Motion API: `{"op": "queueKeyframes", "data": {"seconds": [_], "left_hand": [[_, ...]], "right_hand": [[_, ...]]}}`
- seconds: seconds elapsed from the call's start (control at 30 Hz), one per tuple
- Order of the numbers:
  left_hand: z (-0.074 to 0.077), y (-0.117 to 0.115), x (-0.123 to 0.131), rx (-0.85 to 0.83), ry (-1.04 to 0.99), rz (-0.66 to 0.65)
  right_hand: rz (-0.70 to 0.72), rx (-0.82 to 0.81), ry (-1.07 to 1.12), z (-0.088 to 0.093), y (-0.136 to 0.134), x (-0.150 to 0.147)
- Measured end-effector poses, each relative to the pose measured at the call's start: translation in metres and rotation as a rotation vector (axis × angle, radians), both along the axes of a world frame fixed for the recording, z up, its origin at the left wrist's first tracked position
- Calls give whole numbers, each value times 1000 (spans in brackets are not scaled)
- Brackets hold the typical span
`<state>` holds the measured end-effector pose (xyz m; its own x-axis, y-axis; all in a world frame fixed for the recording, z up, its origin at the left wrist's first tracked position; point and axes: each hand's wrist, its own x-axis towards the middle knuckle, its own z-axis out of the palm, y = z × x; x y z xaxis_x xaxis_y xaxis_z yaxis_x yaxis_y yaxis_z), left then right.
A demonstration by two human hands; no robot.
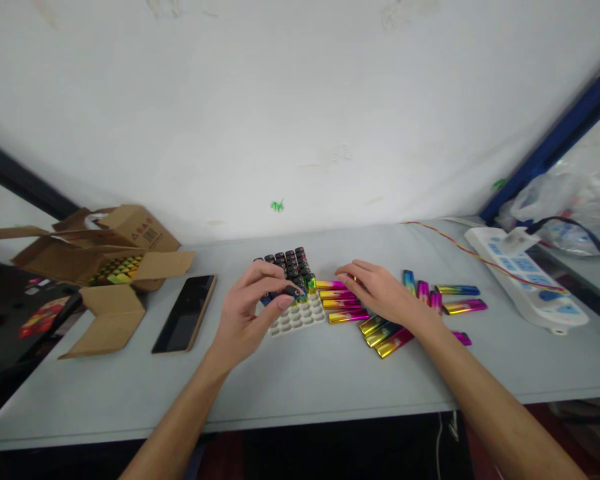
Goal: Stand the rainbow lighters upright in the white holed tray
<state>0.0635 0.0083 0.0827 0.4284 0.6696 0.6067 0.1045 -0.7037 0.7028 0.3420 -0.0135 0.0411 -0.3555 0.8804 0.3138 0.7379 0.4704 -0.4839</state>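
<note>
My left hand (250, 313) is closed in a pinch on a slim black-capped tube (293, 291), above a white tray (296, 321) with rows of oval holes. Black-ended tubes (293, 265) stand upright in the tray's far rows, while the near rows show bare holes. A green-yellow tube (311, 283) is at the tray's right side. My right hand (375, 287) hovers over or rests on shiny pink-and-yellow tubes (347, 316) lying side by side right of the tray. Its fingers are loosely bent and apart, with nothing visibly gripped.
More metallic tubes (465, 306) lie scattered under and beyond my right forearm. A smartphone (185, 313) lies to the left, near an open cardboard box (147, 230) holding yellow pieces. At right are a white power strip (525, 277), a red-yellow wire (465, 249) and plastic bags (570, 200).
</note>
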Motion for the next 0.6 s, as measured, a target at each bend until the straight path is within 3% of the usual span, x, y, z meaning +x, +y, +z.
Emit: {"op": "queueKeyframes", "data": {"seconds": [0.13, 0.4, 0.6], "left_hand": [[7, 6, 15, 176, 199, -12], [-24, 28, 30, 352, 497, 112], [-19, 29, 27, 415, 545, 66]], "right_hand": [[-4, -11, 9, 1, 0, 0], [-15, 27, 30, 4, 0, 5], [-25, 45, -1, 5, 2, 9]]}}
